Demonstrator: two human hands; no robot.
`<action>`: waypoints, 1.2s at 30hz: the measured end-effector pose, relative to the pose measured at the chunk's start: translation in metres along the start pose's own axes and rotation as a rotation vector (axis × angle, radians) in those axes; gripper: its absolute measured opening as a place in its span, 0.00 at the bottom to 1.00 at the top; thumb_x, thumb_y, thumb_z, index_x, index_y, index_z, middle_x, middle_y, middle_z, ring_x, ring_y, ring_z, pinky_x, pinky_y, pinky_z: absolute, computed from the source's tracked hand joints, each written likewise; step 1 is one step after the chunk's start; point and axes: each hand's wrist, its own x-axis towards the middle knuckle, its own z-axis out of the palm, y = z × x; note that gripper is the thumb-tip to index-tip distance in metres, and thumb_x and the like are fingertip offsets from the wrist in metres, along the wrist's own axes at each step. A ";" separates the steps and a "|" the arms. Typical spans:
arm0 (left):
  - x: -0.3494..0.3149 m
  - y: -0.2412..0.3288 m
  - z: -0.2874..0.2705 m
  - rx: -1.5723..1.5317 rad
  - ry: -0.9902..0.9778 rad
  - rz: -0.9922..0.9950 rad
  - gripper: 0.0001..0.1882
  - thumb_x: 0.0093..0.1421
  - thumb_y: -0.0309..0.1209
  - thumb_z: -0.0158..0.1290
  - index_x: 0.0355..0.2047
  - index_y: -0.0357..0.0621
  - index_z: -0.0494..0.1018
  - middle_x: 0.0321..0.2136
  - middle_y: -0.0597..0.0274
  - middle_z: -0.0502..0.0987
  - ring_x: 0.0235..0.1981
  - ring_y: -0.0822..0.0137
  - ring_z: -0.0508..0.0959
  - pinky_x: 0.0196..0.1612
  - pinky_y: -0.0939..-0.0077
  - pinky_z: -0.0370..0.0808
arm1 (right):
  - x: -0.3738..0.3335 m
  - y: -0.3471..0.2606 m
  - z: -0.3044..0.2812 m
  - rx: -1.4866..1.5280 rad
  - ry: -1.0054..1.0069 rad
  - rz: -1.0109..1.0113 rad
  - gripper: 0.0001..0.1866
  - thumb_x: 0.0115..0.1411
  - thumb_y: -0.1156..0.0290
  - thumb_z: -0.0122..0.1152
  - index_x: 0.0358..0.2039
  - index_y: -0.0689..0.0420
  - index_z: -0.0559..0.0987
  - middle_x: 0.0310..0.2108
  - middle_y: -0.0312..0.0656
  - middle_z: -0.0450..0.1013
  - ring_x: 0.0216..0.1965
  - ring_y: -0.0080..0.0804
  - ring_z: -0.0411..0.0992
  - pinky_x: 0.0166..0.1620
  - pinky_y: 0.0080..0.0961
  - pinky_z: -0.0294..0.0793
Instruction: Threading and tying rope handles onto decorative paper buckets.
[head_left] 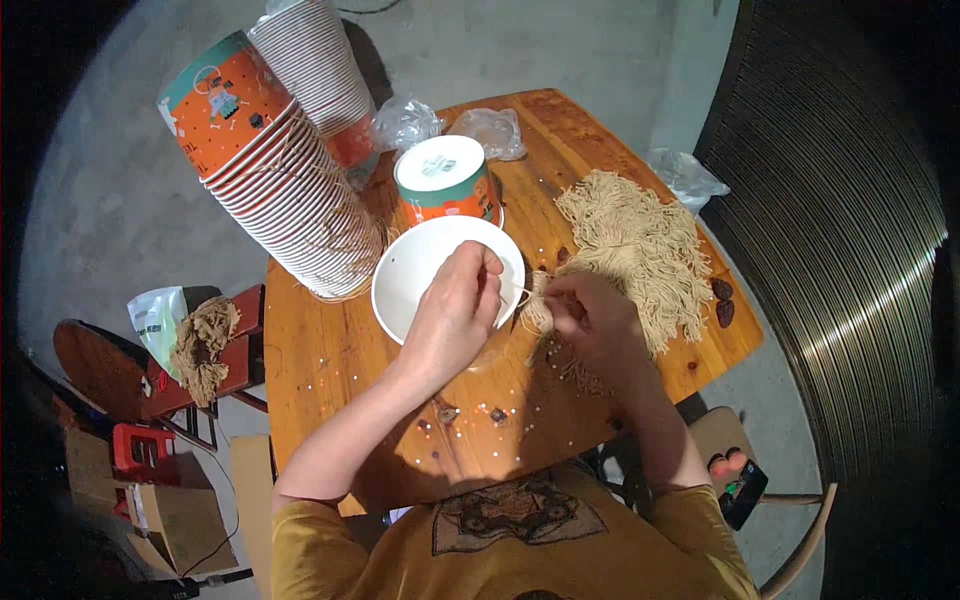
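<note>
My left hand (458, 305) is over the near rim of a white paper bowl (415, 250), fingers pinched on a thin beige cord strand. To its right, my right hand (598, 318) is closed on a small beige cord bundle (537, 312), its fingers partly in shadow. The strand runs across the short gap between the hands to the bundle. Loose cord ends lie on the table below the right hand. Just beyond that hand spreads a large heap of beige cords (640, 255). The bowl stands upright, its right side next to the bundle.
An upside-down orange and green paper bucket (447, 185) stands behind the bowl. Tall leaning stacks of paper buckets (290, 190) rise at the left. Dark dried pieces (724, 303) and tiny beads lie on the wooden table (340, 400). Clear plastic bags (405, 122) sit at the back.
</note>
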 end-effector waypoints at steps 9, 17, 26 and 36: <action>-0.029 0.009 -0.022 0.308 -0.177 0.075 0.13 0.53 0.33 0.56 0.30 0.38 0.65 0.26 0.53 0.70 0.32 0.53 0.72 0.34 0.61 0.70 | 0.015 -0.013 -0.016 -0.082 0.021 -0.064 0.06 0.54 0.73 0.60 0.32 0.59 0.74 0.26 0.43 0.70 0.26 0.37 0.73 0.29 0.28 0.72; -0.047 0.003 -0.062 0.490 -0.238 0.230 0.07 0.52 0.27 0.54 0.31 0.40 0.70 0.26 0.58 0.69 0.33 0.57 0.71 0.37 0.65 0.67 | 0.052 -0.016 0.010 -0.062 -0.085 -0.306 0.05 0.59 0.70 0.54 0.32 0.59 0.73 0.27 0.42 0.71 0.29 0.36 0.72 0.33 0.27 0.70; -0.042 -0.004 -0.049 0.103 0.037 -0.177 0.11 0.60 0.34 0.51 0.36 0.38 0.72 0.27 0.55 0.76 0.27 0.65 0.76 0.32 0.73 0.72 | 0.054 -0.024 0.050 -0.129 -0.154 -0.382 0.09 0.62 0.67 0.46 0.34 0.57 0.73 0.26 0.41 0.73 0.25 0.36 0.74 0.31 0.29 0.73; -0.040 -0.016 -0.034 0.147 0.071 -0.137 0.09 0.58 0.32 0.52 0.28 0.38 0.71 0.21 0.59 0.71 0.24 0.65 0.71 0.32 0.72 0.69 | 0.052 -0.024 0.059 -0.090 0.021 -0.266 0.07 0.62 0.70 0.47 0.32 0.58 0.72 0.23 0.42 0.71 0.23 0.34 0.73 0.29 0.29 0.72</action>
